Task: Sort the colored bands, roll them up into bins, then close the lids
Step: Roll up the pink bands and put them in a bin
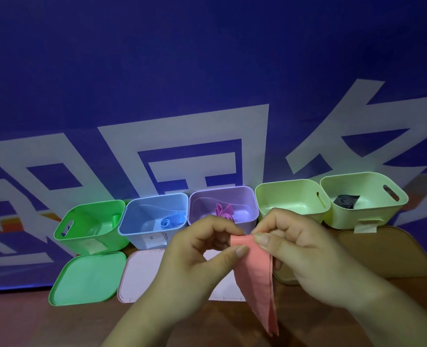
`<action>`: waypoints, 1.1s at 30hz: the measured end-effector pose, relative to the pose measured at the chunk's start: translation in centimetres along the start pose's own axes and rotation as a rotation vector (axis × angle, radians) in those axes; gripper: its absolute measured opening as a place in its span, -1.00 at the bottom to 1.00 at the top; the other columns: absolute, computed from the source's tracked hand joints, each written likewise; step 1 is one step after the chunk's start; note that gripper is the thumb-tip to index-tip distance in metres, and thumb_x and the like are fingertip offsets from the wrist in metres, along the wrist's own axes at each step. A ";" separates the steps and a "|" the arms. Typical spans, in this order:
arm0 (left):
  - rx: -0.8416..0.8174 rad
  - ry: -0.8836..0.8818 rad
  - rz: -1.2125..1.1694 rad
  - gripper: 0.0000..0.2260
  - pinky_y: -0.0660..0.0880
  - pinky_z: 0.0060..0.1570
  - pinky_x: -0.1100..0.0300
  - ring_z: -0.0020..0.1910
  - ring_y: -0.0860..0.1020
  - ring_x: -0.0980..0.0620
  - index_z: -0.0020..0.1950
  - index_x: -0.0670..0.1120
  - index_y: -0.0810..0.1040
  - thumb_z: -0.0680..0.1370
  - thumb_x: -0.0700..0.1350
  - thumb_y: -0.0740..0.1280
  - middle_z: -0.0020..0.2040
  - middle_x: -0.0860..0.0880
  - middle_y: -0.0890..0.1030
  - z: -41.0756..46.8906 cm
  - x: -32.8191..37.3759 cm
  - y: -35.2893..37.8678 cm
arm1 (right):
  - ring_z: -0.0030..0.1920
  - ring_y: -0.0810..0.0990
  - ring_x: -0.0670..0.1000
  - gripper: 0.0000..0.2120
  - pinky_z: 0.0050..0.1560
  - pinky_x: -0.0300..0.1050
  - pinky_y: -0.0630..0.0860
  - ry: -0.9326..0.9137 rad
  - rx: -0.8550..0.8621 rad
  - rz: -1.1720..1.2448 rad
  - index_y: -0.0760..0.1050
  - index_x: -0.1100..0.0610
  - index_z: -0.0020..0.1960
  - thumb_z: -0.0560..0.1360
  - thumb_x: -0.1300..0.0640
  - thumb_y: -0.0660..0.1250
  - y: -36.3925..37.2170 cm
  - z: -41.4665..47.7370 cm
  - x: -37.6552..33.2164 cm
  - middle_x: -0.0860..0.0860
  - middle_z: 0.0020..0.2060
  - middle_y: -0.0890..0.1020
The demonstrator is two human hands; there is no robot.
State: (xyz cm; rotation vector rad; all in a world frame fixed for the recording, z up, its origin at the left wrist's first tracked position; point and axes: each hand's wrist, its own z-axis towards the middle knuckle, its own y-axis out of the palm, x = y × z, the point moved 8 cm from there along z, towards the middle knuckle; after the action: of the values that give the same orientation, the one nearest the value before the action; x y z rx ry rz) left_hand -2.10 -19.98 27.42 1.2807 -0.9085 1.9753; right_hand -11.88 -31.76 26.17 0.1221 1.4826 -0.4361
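You pinch the top edge of a salmon-pink band [257, 279] between your left hand [194, 251] and your right hand [302, 249]; the rest hangs doubled toward you. Behind your hands, five open bins stand in a row: a green bin [82, 236], a blue bin [132, 234] holding a rolled blue band [166, 222], a purple bin [232, 199] with a magenta band [223, 211], and two pale green bins, the right one [345, 219] holding a black band [346, 201]. A green lid [87, 279] lies in front.

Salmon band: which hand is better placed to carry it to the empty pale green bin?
Right hand, probably: it pinches the salmon band nearest the empty pale green bin; left hand is farther.
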 end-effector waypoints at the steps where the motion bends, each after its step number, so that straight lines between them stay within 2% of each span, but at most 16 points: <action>1: -0.001 -0.001 -0.003 -0.87 0.55 -0.04 0.16 -0.11 0.63 -0.05 -0.04 0.07 0.65 0.42 -0.03 0.48 -0.12 -0.05 0.67 0.0 0.0 0.0 | -0.34 0.49 -0.08 -0.87 -0.23 -0.25 0.43 0.003 0.004 -0.006 0.56 0.05 -0.11 0.48 0.00 0.31 0.0 0.0 0.0 -0.01 -0.41 0.52; 5: 0.020 -0.038 -0.060 -0.86 0.53 -0.08 0.16 -0.15 0.61 -0.01 -0.05 0.06 0.66 0.40 -0.01 0.48 -0.16 -0.07 0.67 -0.1 -0.4 0.0 | -0.34 0.46 -0.10 -0.88 -0.25 -0.26 0.43 -0.005 0.013 -0.011 0.54 0.02 -0.11 0.48 -0.01 0.29 0.2 0.0 -0.2 -0.06 -0.42 0.49; 8: 0.037 -0.063 -0.130 -0.85 0.52 -0.09 0.15 -0.17 0.60 0.00 -0.07 0.02 0.67 0.38 -0.02 0.49 -0.19 -0.10 0.66 -0.1 -0.6 -0.1 | -0.30 0.46 0.04 -0.79 -0.23 -0.06 0.45 -0.055 0.039 -0.042 0.53 -0.02 0.00 0.47 -0.12 0.31 0.2 -0.2 -0.6 0.03 -0.36 0.51; 9: 0.037 -0.067 -0.149 -0.85 0.52 -0.09 0.15 -0.18 0.60 0.00 -0.07 0.01 0.67 0.38 -0.03 0.48 -0.20 -0.11 0.66 -0.1 -0.6 -0.1 | -0.26 0.50 0.10 -0.75 -0.17 0.04 0.48 -0.077 0.053 -0.049 0.53 -0.04 0.02 0.45 -0.16 0.32 0.2 -0.3 -0.8 0.06 -0.30 0.55; 11: 0.035 -0.076 -0.185 -0.85 0.52 -0.11 0.14 -0.20 0.58 -0.01 -0.06 -0.02 0.66 0.39 -0.05 0.49 -0.21 -0.13 0.64 -0.1 -0.6 0.0 | -0.16 0.57 0.12 -0.75 -0.07 0.11 0.54 -0.118 0.084 -0.052 0.53 -0.08 0.03 0.40 -0.14 0.38 0.0 -0.4 -1.0 0.04 -0.21 0.60; 15: 0.043 -0.100 -0.280 -0.88 0.52 -0.19 0.21 -0.25 0.56 -0.01 -0.04 -0.09 0.61 0.45 -0.22 0.44 -0.26 -0.10 0.61 0.0 -0.5 0.1 | -0.21 0.56 0.14 -0.77 -0.12 0.14 0.56 -0.187 0.145 -0.085 0.55 -0.09 0.01 0.38 -0.07 0.46 0.0 -0.6 -1.1 0.05 -0.21 0.61; 20: 0.011 -0.117 -0.320 -0.85 0.47 -0.18 0.17 -0.23 0.51 -0.03 0.00 -0.07 0.57 0.47 -0.13 0.44 -0.25 -0.12 0.55 -0.2 -0.8 0.4 | -0.21 0.57 0.14 -0.82 -0.14 0.06 0.56 -0.224 0.178 -0.100 0.57 -0.10 -0.01 0.41 -0.05 0.44 -0.1 -0.7 -1.3 0.04 -0.22 0.61; 24: -0.003 -0.094 -0.278 -0.86 0.45 -0.20 0.19 -0.25 0.48 0.01 -0.02 -0.05 0.58 0.47 -0.05 0.41 -0.26 -0.09 0.53 -0.2 -0.6 0.4 | -0.21 0.60 0.08 -0.87 -0.15 0.05 0.57 -0.206 0.175 -0.124 0.58 -0.10 -0.06 0.42 -0.08 0.40 -0.2 -0.6 -1.2 0.03 -0.23 0.64; 29: 0.002 -0.040 -0.115 -0.87 0.47 -0.10 0.11 -0.19 0.52 -0.02 0.02 0.03 0.60 0.50 0.02 0.40 -0.18 -0.24 0.55 -0.4 -0.2 0.0 | -0.22 0.60 0.10 -0.83 -0.15 0.16 0.55 -0.185 0.153 -0.104 0.57 -0.05 -0.06 0.43 -0.12 0.37 0.0 -0.5 -1.2 0.07 -0.25 0.64; 31: -0.007 -0.038 -0.083 -0.87 0.51 -0.07 0.10 -0.16 0.55 -0.03 0.04 0.05 0.60 0.51 0.00 0.42 -0.17 -0.19 0.59 -0.5 -0.2 -0.1 | -0.22 0.58 0.13 -0.82 -0.15 0.18 0.54 -0.183 0.148 -0.090 0.57 -0.03 -0.05 0.44 -0.11 0.37 0.0 -0.5 -1.3 0.09 -0.26 0.62; 33: -0.012 -0.029 -0.041 -0.88 0.52 -0.05 0.20 -0.14 0.59 0.02 0.03 0.09 0.60 0.51 -0.07 0.44 -0.17 -0.05 0.64 -0.5 0.1 -0.2 | -0.21 0.56 0.18 -0.81 -0.13 0.21 0.53 -0.182 0.141 -0.067 0.56 -0.02 -0.03 0.45 -0.10 0.36 0.1 -0.4 -1.2 0.12 -0.26 0.60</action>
State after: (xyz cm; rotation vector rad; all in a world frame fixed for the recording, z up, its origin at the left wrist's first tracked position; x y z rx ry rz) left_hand -2.26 -19.50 27.39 1.3148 -0.8994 1.9216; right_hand -12.22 -31.25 27.31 0.1412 1.2799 -0.5913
